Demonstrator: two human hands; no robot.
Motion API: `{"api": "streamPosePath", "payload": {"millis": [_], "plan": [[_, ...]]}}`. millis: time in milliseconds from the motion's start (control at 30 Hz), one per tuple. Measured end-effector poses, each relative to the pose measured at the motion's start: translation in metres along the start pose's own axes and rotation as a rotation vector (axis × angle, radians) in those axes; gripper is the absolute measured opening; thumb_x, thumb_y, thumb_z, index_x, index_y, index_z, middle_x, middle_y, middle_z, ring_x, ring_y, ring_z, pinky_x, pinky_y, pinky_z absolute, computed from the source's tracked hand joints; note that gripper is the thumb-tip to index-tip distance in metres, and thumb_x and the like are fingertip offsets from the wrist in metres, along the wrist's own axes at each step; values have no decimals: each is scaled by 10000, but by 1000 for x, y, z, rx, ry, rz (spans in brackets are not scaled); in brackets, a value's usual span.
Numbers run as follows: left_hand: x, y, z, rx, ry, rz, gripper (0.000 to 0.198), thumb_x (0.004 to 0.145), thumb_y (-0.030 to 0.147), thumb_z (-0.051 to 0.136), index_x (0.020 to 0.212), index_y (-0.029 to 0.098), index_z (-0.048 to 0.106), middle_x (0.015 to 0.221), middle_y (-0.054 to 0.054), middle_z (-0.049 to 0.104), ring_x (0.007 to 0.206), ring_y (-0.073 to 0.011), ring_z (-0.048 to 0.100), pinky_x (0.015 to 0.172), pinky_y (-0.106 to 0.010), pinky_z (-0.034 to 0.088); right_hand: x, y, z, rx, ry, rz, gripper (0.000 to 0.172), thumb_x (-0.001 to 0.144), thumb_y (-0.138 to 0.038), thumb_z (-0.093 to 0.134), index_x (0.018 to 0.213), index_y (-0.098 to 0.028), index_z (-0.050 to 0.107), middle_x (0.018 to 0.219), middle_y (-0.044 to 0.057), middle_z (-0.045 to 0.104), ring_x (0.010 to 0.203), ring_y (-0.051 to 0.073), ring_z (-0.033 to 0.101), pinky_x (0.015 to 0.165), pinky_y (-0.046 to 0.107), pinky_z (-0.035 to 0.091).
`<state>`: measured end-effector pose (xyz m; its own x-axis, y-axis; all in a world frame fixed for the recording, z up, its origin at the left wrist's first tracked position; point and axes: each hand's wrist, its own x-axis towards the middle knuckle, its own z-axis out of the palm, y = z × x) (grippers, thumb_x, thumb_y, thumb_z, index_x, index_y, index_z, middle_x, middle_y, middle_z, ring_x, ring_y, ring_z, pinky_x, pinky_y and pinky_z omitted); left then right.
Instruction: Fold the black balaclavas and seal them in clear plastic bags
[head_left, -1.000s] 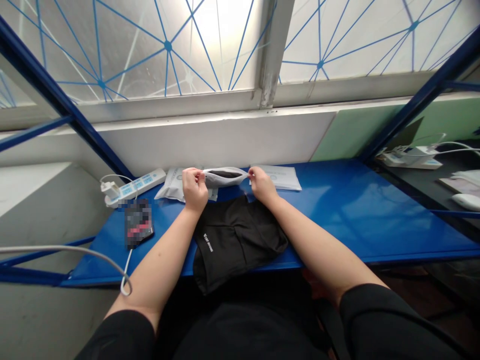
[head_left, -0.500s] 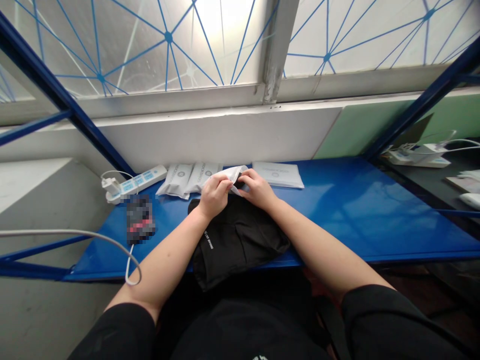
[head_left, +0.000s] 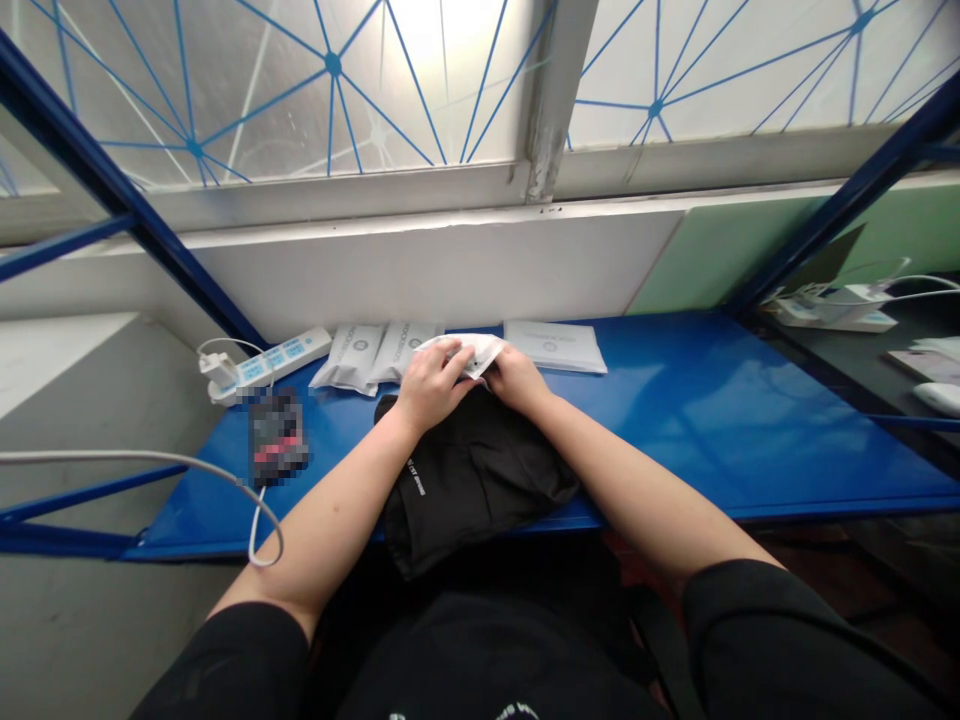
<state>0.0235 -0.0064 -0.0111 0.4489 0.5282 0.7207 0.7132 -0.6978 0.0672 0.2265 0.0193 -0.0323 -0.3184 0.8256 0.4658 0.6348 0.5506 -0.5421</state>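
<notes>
Between my hands is a white plastic pouch [head_left: 486,349], of the same pale look as the printed pouches behind it. My left hand [head_left: 436,384] is closed on its left side, fingers lying over the top. At the right edge, my right hand [head_left: 519,380] grips the pouch, its fingertips hidden behind the plastic. The pouch's contents cannot be made out. Just below both hands lies a folded black fabric item [head_left: 472,480] with small white lettering, hanging slightly over the table's front edge.
On the blue table [head_left: 697,410] are two filled white pouches [head_left: 352,355] and a flat white packet [head_left: 555,347] along the back. A power strip [head_left: 274,365] and a blurred dark object [head_left: 277,437] sit left. A white cable [head_left: 150,456] loops above my left forearm.
My left hand has opened out over the pouch, and its fingers now lie across it. The pouch's mouth, with something dark inside, has folded down out of sight. My right fingers have slipped behind it.
</notes>
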Motion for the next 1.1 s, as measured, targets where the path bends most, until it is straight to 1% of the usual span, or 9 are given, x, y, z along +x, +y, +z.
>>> {"api": "streamPosePath", "payload": {"millis": [100, 200, 367, 533, 600, 667, 800, 933, 1100], "plan": [[-1, -5, 1, 39, -21, -117, 525, 892, 479, 656, 1342, 217, 588, 1357, -179, 574, 1202, -330, 593, 1003, -451, 498, 2, 1, -1, 63, 44, -21, 505, 838, -159, 616, 1336, -243, 611, 1338, 87, 647, 1234, 301, 596, 1064, 442, 472], [-2, -8, 4, 19, -41, -195, 555, 887, 431, 677, 1390, 240, 545, 1442, -173, 513, 1261, -335, 572, 1005, -442, 519, 4, 2, -2, 107, 46, -39, 538, 808, -102, 609, 1328, -240, 623, 1333, 81, 656, 1239, 291, 601, 1075, 438, 467], [-4, -13, 6, -114, -51, -210, 583, 880, 410, 693, 1410, 250, 510, 1500, -164, 453, 1340, -323, 516, 1060, -448, 502, 5, 6, -2, 109, 39, -58, 578, 767, -45, 597, 1321, -206, 630, 1347, 98, 648, 1268, 285, 588, 1088, 437, 457], [-7, -21, 5, -263, -42, -213, 640, 896, 514, 643, 1428, 208, 463, 1493, -193, 437, 1244, -295, 577, 1001, -433, 526, 5, 8, -1, 133, 53, -74, 568, 764, -42, 587, 1308, -198, 635, 1329, 104, 657, 1260, 274, 593, 1091, 432, 449], [-8, -24, 5, -319, -12, -232, 622, 938, 540, 563, 1430, 178, 446, 1406, -196, 508, 1113, -256, 631, 957, -417, 536, 6, 9, -1, 147, 60, -73, 563, 751, -36, 574, 1291, -181, 643, 1319, 116, 661, 1257, 278, 594, 1089, 436, 447], [-7, -27, 5, -348, 44, -266, 539, 985, 532, 464, 1367, 153, 502, 1268, -173, 591, 1018, -228, 645, 932, -400, 531, 6, 9, -1, 174, 60, -78, 558, 743, -38, 565, 1280, -167, 648, 1321, 127, 659, 1260, 280, 591, 1093, 443, 439], [-4, -30, 3, -357, 163, -391, 436, 1036, 447, 338, 1047, 160, 666, 1007, -115, 679, 990, -227, 645, 931, -363, 490, 6, 7, -4, 260, 23, -99, 531, 728, -48, 564, 1236, -159, 671, 1290, 119, 677, 1235, 284, 604, 1095, 459, 429], [0, -32, -1, -356, 223, -557, 389, 1014, 383, 387, 862, 190, 689, 810, -59, 683, 831, -201, 650, 821, -304, 478, 7, 3, -10, 442, -80, -61, 443, 745, -112, 624, 1176, -191, 696, 1190, 65, 715, 1143, 268, 646, 1045, 453, 476], [2, -35, -4, -392, 265, -684, 362, 993, 364, 417, 806, 203, 682, 677, -19, 654, 697, -180, 623, 718, -275, 450, 7, -4, -18, 876, -219, 93, 466, 751, -280, 774, 1203, -215, 683, 1117, 54, 729, 996, 247, 702, 881, 397, 585]]}}
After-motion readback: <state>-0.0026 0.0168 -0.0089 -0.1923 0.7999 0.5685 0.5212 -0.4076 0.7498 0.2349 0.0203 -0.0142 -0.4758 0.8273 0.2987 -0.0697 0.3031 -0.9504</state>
